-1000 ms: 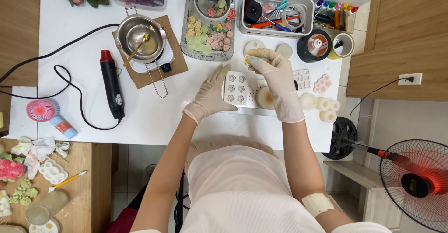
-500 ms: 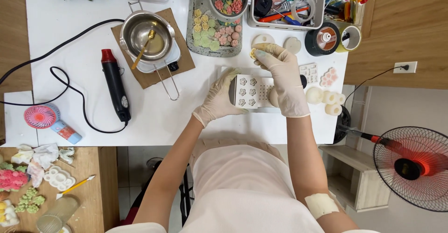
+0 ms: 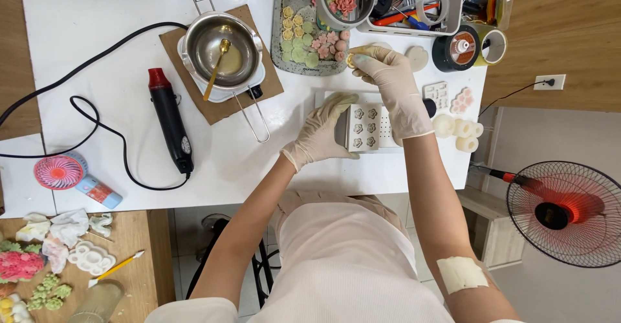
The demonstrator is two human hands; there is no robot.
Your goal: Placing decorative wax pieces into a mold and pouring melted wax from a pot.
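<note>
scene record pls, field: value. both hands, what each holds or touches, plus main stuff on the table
left hand: gloved left hand grips the left edge of the white flower mould
right hand: gloved right hand holds a small yellowish piece above the mould
mould: flat on the white table, flower cavities up
pot: steel pot with gold spoon, on a brown mat
heat gun: black heat gun, left of the pot
tray: grey tray of small flowers, behind the mould

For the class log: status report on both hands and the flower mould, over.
Left hand steadies white flower mould on table. Right hand above it, fingers pinching small pale piece, near grey tray. Nothing blocking.
</note>
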